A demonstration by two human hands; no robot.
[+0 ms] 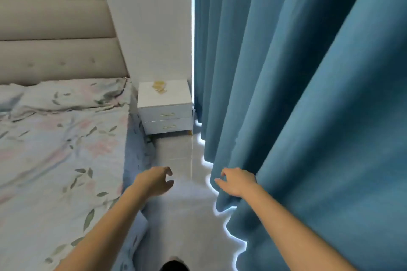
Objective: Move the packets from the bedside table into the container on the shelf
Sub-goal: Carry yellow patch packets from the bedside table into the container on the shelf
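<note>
Matt teal cloth curtain [308, 94], glossy white bedside table [164, 97], possibly glossy yellowish packets [159, 88]

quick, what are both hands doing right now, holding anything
Left hand: open, fingers loosely curled, holding nothing.
Right hand: open, fingers loosely curled, holding nothing, beside the curtain.

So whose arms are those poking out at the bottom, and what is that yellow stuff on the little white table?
Those arms belong to a person wearing a camera on their head, so you see what they see. The left hand and right hand reach forward with loose fingers and hold nothing. Ahead stands a white bedside table with two drawers. The yellow things on it are the packets, too blurry to count. A bed lies on the left, and a blue curtain hangs on the right.
</note>
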